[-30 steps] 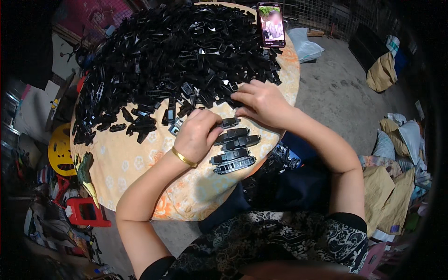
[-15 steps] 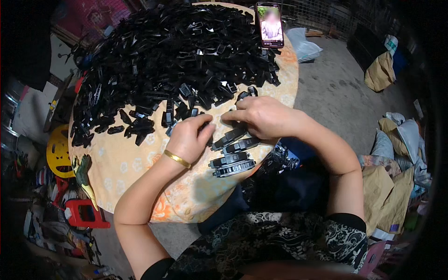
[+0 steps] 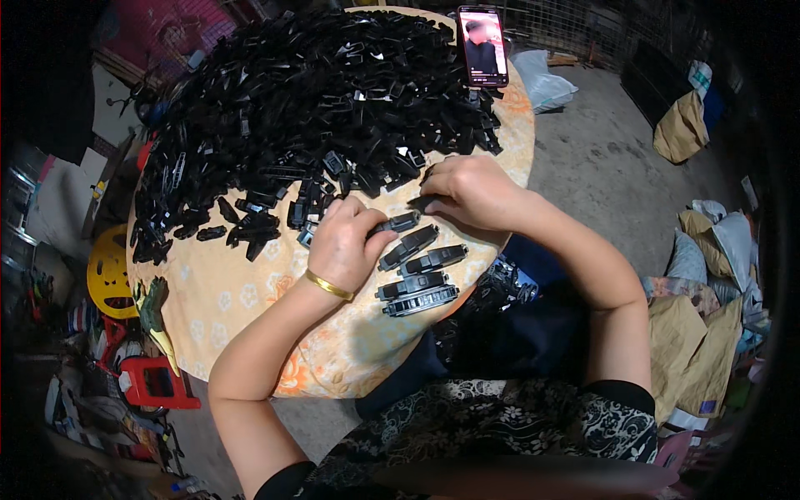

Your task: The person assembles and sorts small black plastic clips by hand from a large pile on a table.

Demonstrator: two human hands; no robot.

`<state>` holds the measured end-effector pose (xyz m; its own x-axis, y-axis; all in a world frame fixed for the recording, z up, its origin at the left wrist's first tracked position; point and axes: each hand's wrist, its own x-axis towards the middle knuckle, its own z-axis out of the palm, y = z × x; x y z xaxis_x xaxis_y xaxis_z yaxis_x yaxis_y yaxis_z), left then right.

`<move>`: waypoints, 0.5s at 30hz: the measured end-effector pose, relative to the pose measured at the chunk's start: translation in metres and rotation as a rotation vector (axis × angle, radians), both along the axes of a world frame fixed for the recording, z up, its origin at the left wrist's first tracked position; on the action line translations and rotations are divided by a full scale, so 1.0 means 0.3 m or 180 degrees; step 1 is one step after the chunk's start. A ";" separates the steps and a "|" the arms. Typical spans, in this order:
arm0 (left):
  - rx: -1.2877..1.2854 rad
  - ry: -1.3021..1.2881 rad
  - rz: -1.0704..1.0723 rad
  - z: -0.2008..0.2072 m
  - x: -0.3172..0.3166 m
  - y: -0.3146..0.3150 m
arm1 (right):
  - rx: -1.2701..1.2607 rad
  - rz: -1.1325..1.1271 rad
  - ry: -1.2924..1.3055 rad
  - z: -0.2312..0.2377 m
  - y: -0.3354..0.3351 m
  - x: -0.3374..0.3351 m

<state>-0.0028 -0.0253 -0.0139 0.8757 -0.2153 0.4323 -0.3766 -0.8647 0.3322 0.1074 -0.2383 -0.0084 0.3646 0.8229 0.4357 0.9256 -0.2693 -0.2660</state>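
My left hand (image 3: 343,247), with a gold bangle at the wrist, is closed with thumb and fingers on a long black plastic part (image 3: 398,222). To its right, my right hand (image 3: 473,193) is pinched over a small dark piece (image 3: 419,202), mostly hidden by the fingers. Just below the hands, several similar black plastic parts (image 3: 433,260) lie side by side on the patterned tablecloth (image 3: 225,321). The nearest one, a ridged strip (image 3: 422,302), rests against the part behind it.
A large heap of black plastic pieces (image 3: 283,92) covers the table's far half. At the back right edge stands a phone (image 3: 482,46) with a lit screen. A green and yellow tool (image 3: 154,321) lies at the left edge. Paper sacks (image 3: 687,342) sit on the floor to the right.
A long black part now shows in my left hand, beside the row. My right hand has shifted slightly away and to the right, its fingers more curled.
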 end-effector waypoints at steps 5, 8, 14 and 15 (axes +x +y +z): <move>-0.0101 0.0172 -0.0036 0.002 -0.011 -0.012 | 0.0568 -0.0187 -0.0166 0.007 0.015 -0.019; -0.0248 0.0236 -0.0054 -0.005 -0.006 -0.009 | 0.0293 0.0341 0.0074 -0.021 0.037 -0.031; -0.0280 0.0163 -0.0074 -0.008 -0.008 -0.012 | -0.0056 0.0470 0.0518 0.010 0.026 -0.038; -0.0312 0.0178 -0.0082 -0.009 -0.007 -0.014 | -0.0059 0.0385 0.0699 0.007 0.026 -0.036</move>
<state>-0.0049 -0.0296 -0.0165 0.8937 -0.1970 0.4031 -0.3769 -0.8173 0.4359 0.0966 -0.2306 -0.0062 0.3472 0.8735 0.3413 0.8719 -0.1666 -0.4605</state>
